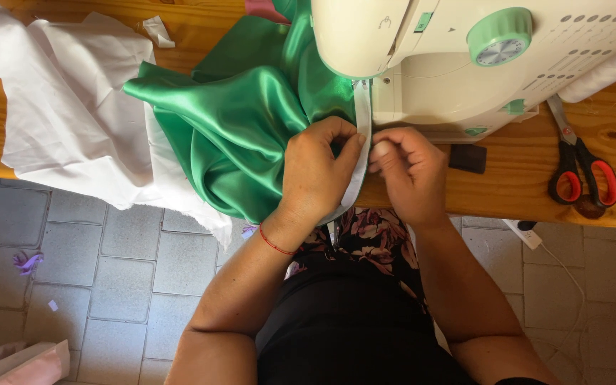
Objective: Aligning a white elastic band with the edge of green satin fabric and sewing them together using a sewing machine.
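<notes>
Shiny green satin fabric (233, 121) lies bunched on the wooden table (507, 189), running under the head of a cream sewing machine (458, 57) with a pale green dial. A white strip of tape (362, 117) hangs down from the needle area between my hands. My left hand (316, 167) pinches the green fabric together with the strip at the table's front edge; a red thread bracelet circles its wrist. My right hand (409, 171) sits right beside it, fingers curled and pinching the strip's edge. The needle itself is hidden behind my hands.
White cloth (73, 107) is piled at the left of the table and hangs over the edge. Scissors with red and black handles (580, 175) lie at the right. A small black block (468, 158) sits near the machine. Grey floor tiles (115, 271) show below, with purple scraps.
</notes>
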